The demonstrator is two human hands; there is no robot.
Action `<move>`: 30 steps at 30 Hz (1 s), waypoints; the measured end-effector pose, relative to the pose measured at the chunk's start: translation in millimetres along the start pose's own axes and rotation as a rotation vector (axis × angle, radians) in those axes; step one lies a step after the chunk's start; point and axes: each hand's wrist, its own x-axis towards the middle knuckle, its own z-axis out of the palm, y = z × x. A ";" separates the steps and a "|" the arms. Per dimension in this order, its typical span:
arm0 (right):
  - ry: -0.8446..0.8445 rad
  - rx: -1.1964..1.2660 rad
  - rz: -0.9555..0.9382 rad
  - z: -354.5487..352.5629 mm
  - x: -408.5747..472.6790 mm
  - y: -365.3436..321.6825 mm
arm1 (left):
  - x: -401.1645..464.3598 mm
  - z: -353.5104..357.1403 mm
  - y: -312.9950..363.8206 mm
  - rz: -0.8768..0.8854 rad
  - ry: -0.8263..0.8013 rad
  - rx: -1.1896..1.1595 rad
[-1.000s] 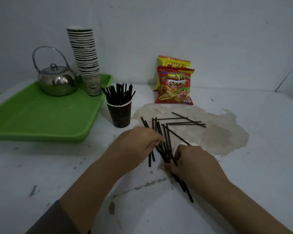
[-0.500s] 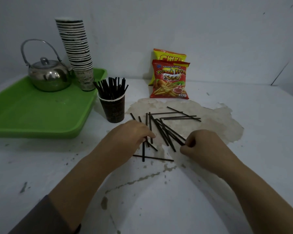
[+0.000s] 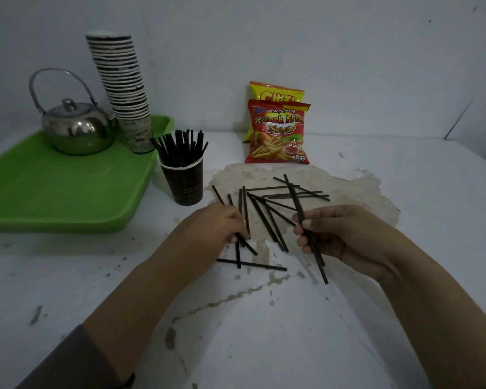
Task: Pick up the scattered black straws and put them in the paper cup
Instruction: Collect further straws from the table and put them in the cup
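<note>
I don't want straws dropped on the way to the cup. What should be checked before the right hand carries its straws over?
1. Right hand grips held straws: ok.
2. Held straws lifted off the table: cannot tell.
3. Paper cup upright: ok.
4. Room in the cup among straws already standing in it: cannot tell.
5. Left hand out of the path to the cup: not ok, it lies between, on the scattered straws.

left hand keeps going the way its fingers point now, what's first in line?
The left hand points right, fingertips already on loose black straws. Straight on, it likely meets more of that pile, then the right hand; depth is unclear.
</note>
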 end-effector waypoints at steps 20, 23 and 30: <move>0.271 0.048 -0.475 8.8 6.2 6.6 | -7.1 -3.2 27.8 0.196 0.706 -0.283; 0.284 -0.043 -0.564 17.5 5.6 10.7 | -8.9 -8.7 28.5 0.110 0.847 -0.434; 0.326 -0.164 -0.645 43.3 17.6 11.2 | -15.7 -25.2 11.4 -0.009 1.079 -0.703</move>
